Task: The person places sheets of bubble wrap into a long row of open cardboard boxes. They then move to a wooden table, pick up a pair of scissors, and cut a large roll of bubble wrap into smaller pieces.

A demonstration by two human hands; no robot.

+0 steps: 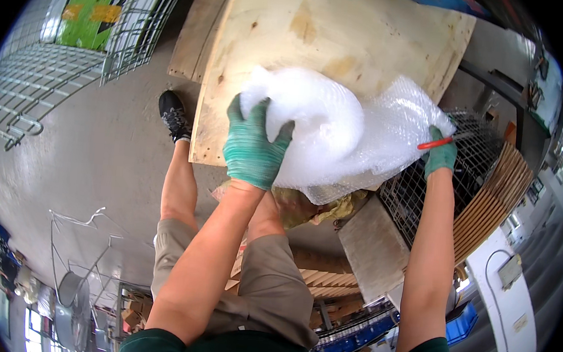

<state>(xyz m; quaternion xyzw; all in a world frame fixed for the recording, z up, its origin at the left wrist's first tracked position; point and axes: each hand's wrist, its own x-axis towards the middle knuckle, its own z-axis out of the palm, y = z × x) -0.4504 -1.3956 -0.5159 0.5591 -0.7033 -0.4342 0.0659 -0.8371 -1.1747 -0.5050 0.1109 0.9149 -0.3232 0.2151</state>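
A loose bundle of clear bubble wrap (325, 123) lies at the near edge of a wooden board, its right end stretched out as a sheet. My left hand (254, 144), in a green glove, rests against the bundle's left side with fingers and thumb spread. At the far right end my right hand (441, 152), gloved the same way, is closed on the sheet's edge. A thin red piece (435, 143), perhaps a tool handle, lies across that hand; its remaining part is hidden. Whatever the wrap may enclose cannot be seen.
The pale wooden board (286, 31) spreads out ahead. Left of it stands a wire mesh cage (58, 69) holding a green box (100, 6). On the right are a dark wire basket (462, 150) and stacked brown slats (494, 199). Crumpled yellowish plastic (325, 209) sits below the board.
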